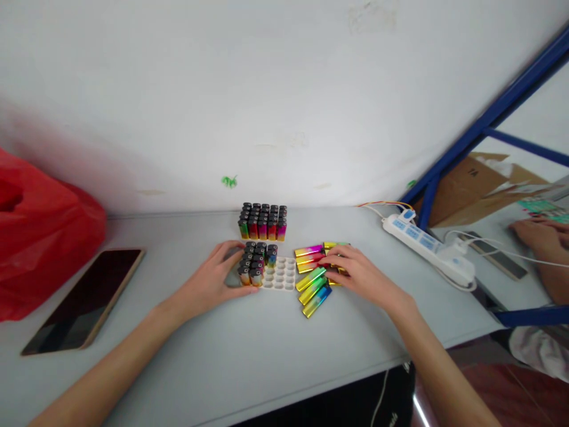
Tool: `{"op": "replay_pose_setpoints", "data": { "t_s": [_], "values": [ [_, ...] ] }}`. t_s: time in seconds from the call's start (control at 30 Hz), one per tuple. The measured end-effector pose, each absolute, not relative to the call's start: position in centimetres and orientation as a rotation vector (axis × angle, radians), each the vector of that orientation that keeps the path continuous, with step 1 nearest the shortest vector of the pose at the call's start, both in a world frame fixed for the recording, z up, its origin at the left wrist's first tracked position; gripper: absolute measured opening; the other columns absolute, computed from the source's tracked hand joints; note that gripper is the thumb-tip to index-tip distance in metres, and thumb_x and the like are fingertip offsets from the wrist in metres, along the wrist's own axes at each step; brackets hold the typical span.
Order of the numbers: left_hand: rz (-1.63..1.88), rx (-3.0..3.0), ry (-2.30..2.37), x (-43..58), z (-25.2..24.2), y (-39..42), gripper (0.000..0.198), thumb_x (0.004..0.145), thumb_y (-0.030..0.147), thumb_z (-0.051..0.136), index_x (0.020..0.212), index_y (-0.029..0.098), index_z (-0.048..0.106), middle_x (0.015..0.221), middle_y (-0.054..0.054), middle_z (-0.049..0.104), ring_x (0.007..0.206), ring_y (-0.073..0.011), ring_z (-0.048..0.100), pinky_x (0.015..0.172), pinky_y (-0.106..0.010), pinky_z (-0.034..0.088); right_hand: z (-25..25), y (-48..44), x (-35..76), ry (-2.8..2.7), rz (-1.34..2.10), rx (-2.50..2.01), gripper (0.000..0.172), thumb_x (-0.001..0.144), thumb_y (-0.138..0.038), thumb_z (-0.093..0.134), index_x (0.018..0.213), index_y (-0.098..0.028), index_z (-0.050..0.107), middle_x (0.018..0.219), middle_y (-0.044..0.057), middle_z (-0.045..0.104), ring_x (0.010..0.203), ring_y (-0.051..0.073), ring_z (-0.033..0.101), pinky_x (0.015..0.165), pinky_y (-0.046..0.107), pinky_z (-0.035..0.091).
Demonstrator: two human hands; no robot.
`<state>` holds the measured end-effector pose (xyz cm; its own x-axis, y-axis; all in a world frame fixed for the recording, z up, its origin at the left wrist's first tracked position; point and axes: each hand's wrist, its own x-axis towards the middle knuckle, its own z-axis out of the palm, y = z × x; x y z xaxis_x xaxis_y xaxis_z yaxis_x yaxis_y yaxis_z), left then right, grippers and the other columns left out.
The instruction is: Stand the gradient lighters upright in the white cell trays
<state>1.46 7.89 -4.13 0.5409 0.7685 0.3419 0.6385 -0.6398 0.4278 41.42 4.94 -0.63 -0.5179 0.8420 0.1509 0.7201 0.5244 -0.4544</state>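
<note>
A white tray (pixel 284 274) with round holes stands in front of me, its left part filled with upright lighters (pixel 255 261) with black tops. Thumb and fingers of my left hand (pixel 217 277) are spread around the tray's left end, touching it. To the right lie loose shiny lighters (pixel 313 290), yellow with green, blue, red or purple. My right hand (pixel 355 271) reaches over this pile, fingers bent onto the lighters; whether one is gripped cannot be made out. Behind the tray, a full block of lighters (pixel 263 228) stands upright.
A tablet (pixel 84 299) and a red bag (pixel 40 231) are on the left. A white power strip (pixel 427 246) with cables lies at the right, beside a blue metal frame (pixel 471 142). Beyond it are a cardboard box (pixel 466 184), a phone (pixel 500 255) and another person's hand (pixel 540 234).
</note>
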Motion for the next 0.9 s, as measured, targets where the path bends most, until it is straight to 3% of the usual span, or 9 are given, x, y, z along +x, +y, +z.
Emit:
{"op": "replay_pose_setpoints", "data": {
  "t_s": [0.17,0.3,0.47,0.67,0.73,0.83,0.9],
  "values": [
    [0.767,2.496,1.199,1.5,-4.4,7.7,0.077,0.089,0.078,0.079,0.14,0.021,0.071,0.149,-0.019,0.065,0.139,-0.0416,0.065,0.121,-0.06,0.056,0.6,5.8,41.2,-2.381,0.705,-1.2,0.017,0.097,-0.017,0.081,0.112,-0.024,0.079,0.124,0.01,0.076,0.121,0.028,0.071,0.11,0.046,0.056],
    [0.764,2.491,1.194,1.5,-4.6,7.7,0.077,0.088,0.075,0.082,0.14,0.02,0.071,0.152,-0.02,0.063,0.141,-0.0416,0.063,0.122,-0.061,0.055,1.6,5.8,41.0,-2.165,0.997,-1.14,0.014,0.099,-0.029,0.08,0.111,-0.023,0.076,0.122,0.009,0.077,0.118,0.025,0.073,0.105,0.041,0.058],
    [0.771,2.482,1.206,1.6,-4.4,7.5,0.075,0.087,0.074,0.084,0.139,0.022,0.071,0.152,-0.02,0.064,0.141,-0.0419,0.063,0.123,-0.062,0.054,1.5,6.3,39.8,-1.781,1.321,-1.085,0.032,0.094,-0.051,0.085,0.105,-0.022,0.077,0.11,0.008,0.08,0.104,0.024,0.076,0.095,0.039,0.063],
    [0.728,2.503,1.201,1.7,-3.9,7.3,0.075,0.088,0.072,0.085,0.141,0.021,0.07,0.152,-0.019,0.063,0.141,-0.0397,0.062,0.123,-0.059,0.054,3.3,7.5,35.8,-1.202,1.347,-1.019,0.046,0.081,-0.062,0.092,0.107,-0.027,0.076,0.11,0.006,0.077,0.104,0.024,0.073,0.09,0.039,0.065],
    [0.742,2.511,1.201,1.6,-3.9,7.4,0.074,0.087,0.07,0.086,0.14,0.021,0.071,0.15,-0.02,0.063,0.14,-0.0401,0.063,0.122,-0.059,0.055,4.2,8.0,34.5,-1.103,1.393,-0.962,0.048,0.08,-0.065,0.09,0.104,-0.028,0.072,0.109,0.005,0.074,0.102,0.024,0.074,0.082,0.038,0.066],
    [0.768,2.517,1.192,1.6,-4.0,7.5,0.074,0.086,0.068,0.088,0.14,0.021,0.071,0.149,-0.02,0.064,0.139,-0.0404,0.063,0.121,-0.06,0.056,4.2,8.9,33.4,-1.115,1.477,-0.917,0.048,0.086,-0.068,0.084,0.105,-0.028,0.065,0.103,0.002,0.073,0.076,0.017,0.071,0.058,0.029,0.057],
    [0.769,2.517,1.184,1.6,-4.0,7.5,0.074,0.085,0.067,0.089,0.14,0.022,0.07,0.149,-0.019,0.064,0.14,-0.0402,0.063,0.122,-0.06,0.055,3.2,9.2,33.4,-1.206,1.524,-0.903,0.048,0.092,-0.071,0.077,0.106,-0.028,0.06,0.088,-0.003,0.07,0.05,0.01,0.055,0.043,0.024,0.041]
  ]
}}
